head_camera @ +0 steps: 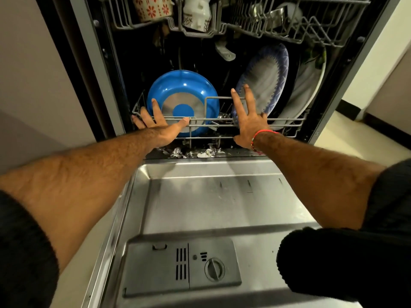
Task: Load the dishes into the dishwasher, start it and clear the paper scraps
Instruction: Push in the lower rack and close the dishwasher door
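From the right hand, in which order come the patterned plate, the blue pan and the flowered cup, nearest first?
From the right hand:
1. Patterned plate, just behind its fingers.
2. Blue pan, to the left, lower rack.
3. Flowered cup, upper rack, far left.

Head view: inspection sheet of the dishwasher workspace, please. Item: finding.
Surface: open dishwasher door lies flat, inner steel face up, detergent compartment shut.
Job's things: blue pan and patterned plate stand on edge in the lower rack; cups sit in the upper rack.
Clutter: paper scraps lie along the tub's front edge, below the rack.
Grippers: left hand and right hand rest on the lower rack's front, fingers straight.
Cables: nothing seen.
Surroundings: wall left, pale floor right.
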Demonstrator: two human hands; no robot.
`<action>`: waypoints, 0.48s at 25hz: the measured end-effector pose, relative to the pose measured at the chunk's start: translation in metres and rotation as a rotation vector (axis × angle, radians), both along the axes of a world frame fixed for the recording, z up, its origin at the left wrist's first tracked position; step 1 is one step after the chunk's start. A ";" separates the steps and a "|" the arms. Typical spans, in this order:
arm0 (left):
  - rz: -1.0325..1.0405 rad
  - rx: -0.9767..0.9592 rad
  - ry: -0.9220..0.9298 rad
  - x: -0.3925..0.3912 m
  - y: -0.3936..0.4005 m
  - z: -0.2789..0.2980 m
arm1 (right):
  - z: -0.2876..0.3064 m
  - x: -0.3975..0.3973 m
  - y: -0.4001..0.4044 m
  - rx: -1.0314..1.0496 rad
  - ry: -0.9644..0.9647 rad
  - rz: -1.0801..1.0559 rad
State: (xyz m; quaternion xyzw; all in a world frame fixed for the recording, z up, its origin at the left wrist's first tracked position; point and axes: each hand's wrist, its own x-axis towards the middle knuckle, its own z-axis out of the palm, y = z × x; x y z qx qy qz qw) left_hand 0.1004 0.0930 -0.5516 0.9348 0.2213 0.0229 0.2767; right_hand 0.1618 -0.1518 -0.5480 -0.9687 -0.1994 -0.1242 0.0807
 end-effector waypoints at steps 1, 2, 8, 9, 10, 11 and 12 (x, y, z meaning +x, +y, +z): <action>-0.017 -0.002 0.043 -0.007 0.001 0.006 | 0.005 -0.004 -0.001 -0.006 0.049 0.011; -0.035 -0.007 0.053 -0.016 0.002 0.010 | 0.012 -0.009 -0.003 -0.013 0.092 0.030; -0.051 0.047 -0.413 -0.117 -0.014 -0.051 | -0.036 -0.102 -0.071 0.064 0.165 0.125; -0.077 0.071 -0.393 -0.139 -0.024 -0.066 | -0.049 -0.125 -0.082 0.038 0.197 0.151; -0.114 0.084 -0.375 -0.160 -0.034 -0.078 | -0.059 -0.146 -0.090 0.029 0.214 0.181; -0.152 0.086 -0.373 -0.180 -0.044 -0.085 | -0.063 -0.167 -0.093 0.047 0.227 0.204; -0.175 0.074 -0.384 -0.197 -0.054 -0.088 | -0.063 -0.185 -0.092 0.080 0.242 0.224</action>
